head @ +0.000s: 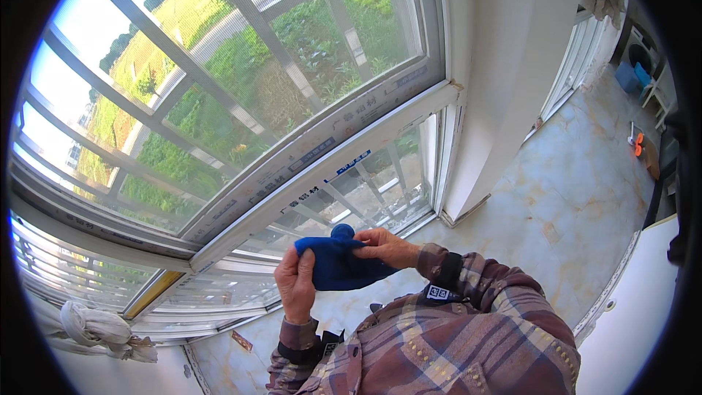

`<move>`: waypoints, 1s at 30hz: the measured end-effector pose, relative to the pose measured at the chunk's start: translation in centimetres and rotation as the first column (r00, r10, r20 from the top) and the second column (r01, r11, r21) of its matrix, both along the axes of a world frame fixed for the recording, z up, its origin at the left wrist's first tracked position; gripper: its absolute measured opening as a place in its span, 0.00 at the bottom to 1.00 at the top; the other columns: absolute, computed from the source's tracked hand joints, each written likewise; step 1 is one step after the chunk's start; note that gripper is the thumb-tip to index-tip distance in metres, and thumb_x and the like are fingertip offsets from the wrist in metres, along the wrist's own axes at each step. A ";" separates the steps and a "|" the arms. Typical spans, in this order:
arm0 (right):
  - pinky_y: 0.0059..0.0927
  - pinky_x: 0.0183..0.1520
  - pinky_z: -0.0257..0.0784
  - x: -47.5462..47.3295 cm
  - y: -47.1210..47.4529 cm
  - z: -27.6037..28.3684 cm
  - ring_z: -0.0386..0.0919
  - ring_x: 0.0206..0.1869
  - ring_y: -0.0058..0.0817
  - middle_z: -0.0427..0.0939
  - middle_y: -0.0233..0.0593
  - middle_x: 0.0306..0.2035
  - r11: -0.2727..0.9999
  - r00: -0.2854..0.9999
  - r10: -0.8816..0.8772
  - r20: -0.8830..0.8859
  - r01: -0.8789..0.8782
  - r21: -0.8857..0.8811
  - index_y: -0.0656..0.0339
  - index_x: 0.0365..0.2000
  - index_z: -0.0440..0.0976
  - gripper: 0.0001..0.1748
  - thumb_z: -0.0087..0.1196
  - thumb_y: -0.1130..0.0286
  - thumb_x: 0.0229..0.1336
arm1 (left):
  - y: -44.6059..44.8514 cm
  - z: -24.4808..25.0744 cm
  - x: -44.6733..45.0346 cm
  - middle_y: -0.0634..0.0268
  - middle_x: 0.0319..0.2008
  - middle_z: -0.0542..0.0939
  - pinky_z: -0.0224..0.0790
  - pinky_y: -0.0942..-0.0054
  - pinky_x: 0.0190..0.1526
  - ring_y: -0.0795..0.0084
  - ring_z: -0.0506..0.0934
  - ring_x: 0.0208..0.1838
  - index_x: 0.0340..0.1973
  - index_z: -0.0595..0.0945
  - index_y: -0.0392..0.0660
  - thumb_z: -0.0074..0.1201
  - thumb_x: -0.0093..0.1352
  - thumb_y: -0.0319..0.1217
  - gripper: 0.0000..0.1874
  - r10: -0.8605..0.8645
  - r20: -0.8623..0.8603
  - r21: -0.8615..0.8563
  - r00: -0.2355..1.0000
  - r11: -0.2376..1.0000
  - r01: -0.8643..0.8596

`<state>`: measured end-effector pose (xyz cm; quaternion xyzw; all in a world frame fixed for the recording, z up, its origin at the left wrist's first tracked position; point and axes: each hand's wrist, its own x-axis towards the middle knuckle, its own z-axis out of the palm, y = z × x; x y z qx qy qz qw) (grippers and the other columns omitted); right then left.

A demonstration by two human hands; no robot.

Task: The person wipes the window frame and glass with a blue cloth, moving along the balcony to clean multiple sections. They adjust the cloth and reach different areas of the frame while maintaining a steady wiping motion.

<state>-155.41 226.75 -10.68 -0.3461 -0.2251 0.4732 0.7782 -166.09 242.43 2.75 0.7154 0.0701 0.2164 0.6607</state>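
Observation:
A dark blue cloth [345, 271] is stretched between my two hands, in front of the lower window panes. My left hand [296, 288] pinches its left corner between thumb and fingers. On the other side, my right hand [388, 249] grips the upper right edge. A rounded blue lump [343, 231] sticks up behind the cloth's top edge; whether it belongs to the cloth I cannot tell. Just beyond my hands runs the white window frame [378, 137], which bears printed writing.
Metal bars [247, 16] stand outside the large screened window. A knotted pale curtain [90, 321] hangs at lower left. White wall [482, 93] juts out on the right. Marbled floor [548, 203] stretches to an orange-handled object [639, 144], a blue container [627, 77] and a washing machine [639, 55].

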 end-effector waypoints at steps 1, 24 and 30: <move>0.23 0.52 0.72 0.5 -0.6 -0.2 0.76 0.45 0.19 0.79 0.32 0.41 0.999 0.994 0.015 -0.107 -0.011 0.035 0.59 0.41 0.74 0.08 0.56 0.72 0.62 | 0.4 0.5 -0.3 0.72 0.35 0.80 0.67 0.85 0.41 0.85 0.73 0.37 0.45 0.80 0.36 0.50 0.73 0.27 0.09 0.039 0.014 0.000 0.999 0.999 -0.039; 0.43 0.59 0.64 4.1 -10.0 -0.2 0.69 0.54 0.38 0.72 0.48 0.49 0.986 0.986 -0.162 -0.040 0.160 -0.044 0.63 0.46 0.68 0.20 0.53 0.58 0.63 | -2.1 1.7 5.7 0.69 0.33 0.81 0.70 0.83 0.36 0.83 0.75 0.33 0.45 0.81 0.37 0.50 0.74 0.33 0.12 -0.027 -0.052 0.263 0.998 0.964 0.040; 0.41 0.55 0.66 12.0 -17.5 6.6 0.72 0.49 0.35 0.74 0.43 0.44 0.367 -0.133 -0.286 0.949 0.900 0.236 0.60 0.41 0.70 0.16 0.53 0.59 0.62 | -0.9 -1.4 3.9 0.62 0.30 0.81 0.71 0.79 0.29 0.78 0.77 0.27 0.42 0.82 0.35 0.50 0.72 0.30 0.11 -0.122 -0.156 0.467 0.980 0.865 0.182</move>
